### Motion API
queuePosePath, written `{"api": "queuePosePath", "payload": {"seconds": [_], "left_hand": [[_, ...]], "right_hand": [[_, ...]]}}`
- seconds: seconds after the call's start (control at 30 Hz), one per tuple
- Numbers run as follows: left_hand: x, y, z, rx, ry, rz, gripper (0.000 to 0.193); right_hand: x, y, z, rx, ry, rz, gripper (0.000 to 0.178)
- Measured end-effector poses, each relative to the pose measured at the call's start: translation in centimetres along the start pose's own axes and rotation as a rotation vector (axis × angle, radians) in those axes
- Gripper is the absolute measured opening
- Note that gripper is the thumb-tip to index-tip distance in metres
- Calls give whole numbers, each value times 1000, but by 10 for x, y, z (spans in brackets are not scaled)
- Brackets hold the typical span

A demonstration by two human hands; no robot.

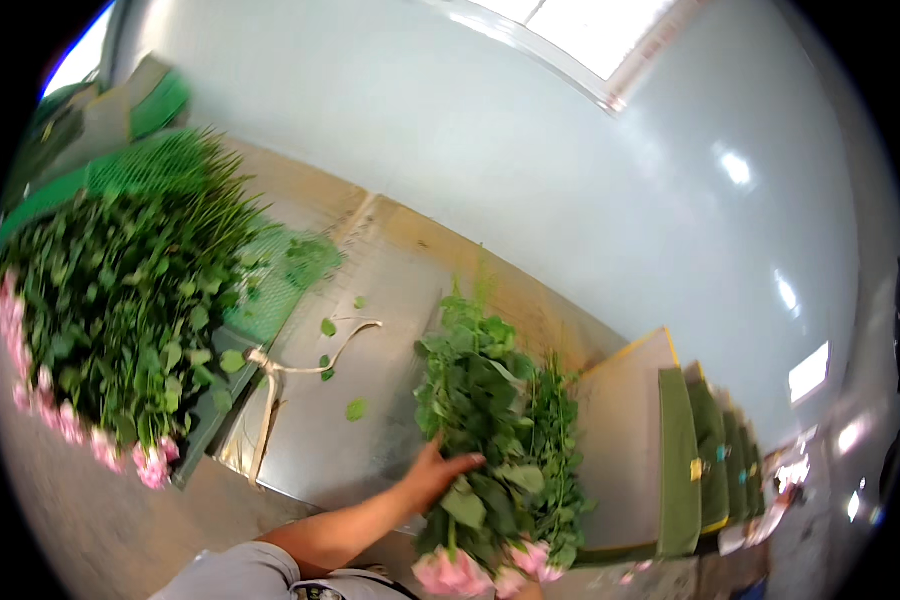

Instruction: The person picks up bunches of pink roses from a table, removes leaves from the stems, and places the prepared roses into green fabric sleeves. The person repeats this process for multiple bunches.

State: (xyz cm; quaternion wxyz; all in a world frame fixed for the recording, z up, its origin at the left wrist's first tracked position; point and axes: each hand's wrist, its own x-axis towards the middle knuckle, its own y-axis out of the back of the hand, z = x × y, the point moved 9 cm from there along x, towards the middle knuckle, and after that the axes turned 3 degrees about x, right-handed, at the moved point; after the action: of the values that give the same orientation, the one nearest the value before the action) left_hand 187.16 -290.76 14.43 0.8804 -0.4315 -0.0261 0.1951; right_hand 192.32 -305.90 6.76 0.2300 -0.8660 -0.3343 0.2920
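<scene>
A bunch of pink roses (485, 400) with long leafy stems lies in front of me, blooms toward me and stem ends toward the wall. My left hand (438, 476) is closed around the bunch a little above the blooms, its thumb lying across the leaves. Below the blooms, at the lower edge, shows a small bit of skin that seems to be my right hand (533, 592); leaves and flowers hide its fingers. Beside the bunch, on its right, more leafy stems (558, 450) lie close against it.
A big heap of pink roses (130, 300) rests at left on green netting (280, 275). Loose leaves (356, 409) dot the metal table (320, 450), and a forked pale strap or stick (268, 400) lies at its edge. Several green padded dividers (681, 460) stand at right. Behind rises a pale wall (420, 130).
</scene>
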Motion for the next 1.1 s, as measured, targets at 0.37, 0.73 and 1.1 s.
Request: {"api": "queuePosePath", "payload": {"seconds": [0.37, 0.73, 1.1], "left_hand": [[-33, 120, 27, 489, 135, 286, 36], [-61, 187, 23, 253, 166, 292, 49], [-50, 195, 50, 481, 147, 294, 49]], "right_hand": [[53, -84, 72, -150, -60, -154, 58], [58, -63, 113, -6, -41, -149, 46], [58, -16, 132, -778, 142, 75, 37]]}}
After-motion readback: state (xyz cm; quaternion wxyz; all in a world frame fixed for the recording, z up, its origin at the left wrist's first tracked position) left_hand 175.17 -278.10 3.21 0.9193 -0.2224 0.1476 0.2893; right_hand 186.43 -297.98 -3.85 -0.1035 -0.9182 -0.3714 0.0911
